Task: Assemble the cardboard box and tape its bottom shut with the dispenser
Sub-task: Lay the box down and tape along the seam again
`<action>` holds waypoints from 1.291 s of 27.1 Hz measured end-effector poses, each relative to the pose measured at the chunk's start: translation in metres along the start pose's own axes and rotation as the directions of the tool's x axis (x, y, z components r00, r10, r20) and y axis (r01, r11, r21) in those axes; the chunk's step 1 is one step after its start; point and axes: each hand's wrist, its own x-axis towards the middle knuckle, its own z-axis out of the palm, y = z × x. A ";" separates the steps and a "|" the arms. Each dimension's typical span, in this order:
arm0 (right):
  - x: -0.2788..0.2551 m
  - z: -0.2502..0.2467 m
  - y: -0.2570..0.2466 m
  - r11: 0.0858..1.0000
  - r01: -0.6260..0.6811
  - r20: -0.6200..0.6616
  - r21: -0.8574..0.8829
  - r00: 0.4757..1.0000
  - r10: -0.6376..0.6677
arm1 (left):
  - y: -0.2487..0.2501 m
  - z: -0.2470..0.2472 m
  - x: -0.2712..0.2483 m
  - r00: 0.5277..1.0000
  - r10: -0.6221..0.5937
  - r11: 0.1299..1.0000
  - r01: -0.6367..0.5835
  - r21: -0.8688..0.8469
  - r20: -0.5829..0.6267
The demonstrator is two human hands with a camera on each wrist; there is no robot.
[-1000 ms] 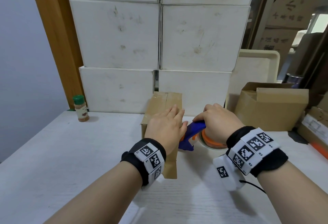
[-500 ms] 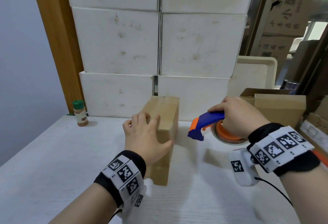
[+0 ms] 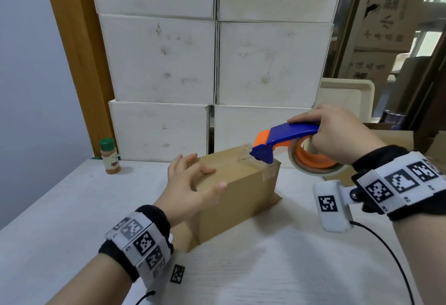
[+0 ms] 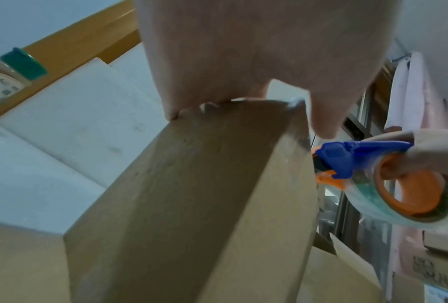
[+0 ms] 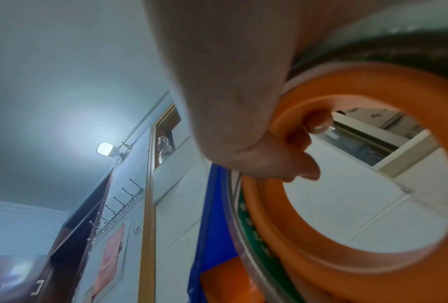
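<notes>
A brown cardboard box (image 3: 236, 193) lies flaps-closed on the white table (image 3: 277, 271), its top seam running left to right. My left hand (image 3: 190, 184) grips its near left end, fingers over the top and thumb on the front face; the left wrist view shows the box (image 4: 191, 194) under those fingers (image 4: 243, 51). My right hand (image 3: 337, 133) grips the blue and orange tape dispenser (image 3: 284, 139), whose nose touches the box's far right top edge. Clear tape (image 3: 269, 173) hangs down that end. Up close, the dispenser's orange core (image 5: 334, 256) fills the right wrist view.
A green-capped spice jar (image 3: 109, 157) stands at the back left of the table. Stacked white boxes (image 3: 217, 63) form a wall behind. An open cardboard box (image 3: 395, 139) and a beige tray (image 3: 347, 94) sit at the back right.
The box has been turned from pointing away to lying crosswise. My left hand shifted to its left end. My right hand rose with the dispenser and set its nose on the right end.
</notes>
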 end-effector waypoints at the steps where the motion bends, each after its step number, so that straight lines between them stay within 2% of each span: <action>1: 0.001 0.002 -0.003 1.000 0.009 0.000 0.010 1.000 -0.009 | -0.001 0.003 0.004 1.000 -0.013 0.999 0.012 -0.044 -0.019; 5: 0.010 0.010 -0.013 0.996 0.061 -0.001 0.066 0.998 -0.061 | -0.002 0.009 0.011 0.999 -0.009 0.993 0.005 -0.115 -0.032; 8: 0.016 0.017 -0.020 0.986 0.071 0.024 0.150 0.997 -0.076 | -0.005 0.011 0.017 0.991 -0.130 0.960 0.121 -0.254 -0.018; 10: 0.019 0.020 -0.024 0.972 0.075 0.041 0.221 0.995 -0.086 | -0.009 0.012 0.021 0.986 -0.164 0.916 0.158 -0.368 0.016; 13: 0.026 0.023 -0.031 0.958 0.085 0.055 0.274 0.993 -0.104 | -0.015 0.012 0.024 0.984 -0.160 0.872 0.181 -0.455 0.084; 17: 0.038 0.031 -0.047 0.940 0.116 0.077 0.321 0.986 -0.148 | -0.016 0.014 0.026 0.985 -0.094 0.818 0.159 -0.553 0.146; 20: 0.047 0.038 -0.061 0.930 0.146 0.097 0.336 0.977 -0.188 | -0.017 0.015 0.026 0.989 -0.052 0.803 0.124 -0.583 0.138; 29: 0.056 0.060 -0.076 0.937 0.173 0.132 0.305 0.966 -0.221 | -0.020 0.016 0.027 0.977 -0.074 0.764 0.186 -0.618 0.202; 35: 0.054 0.070 -0.078 0.949 0.191 0.113 0.251 0.968 -0.225 | -0.025 0.021 0.029 0.987 -0.034 0.746 0.131 -0.652 0.159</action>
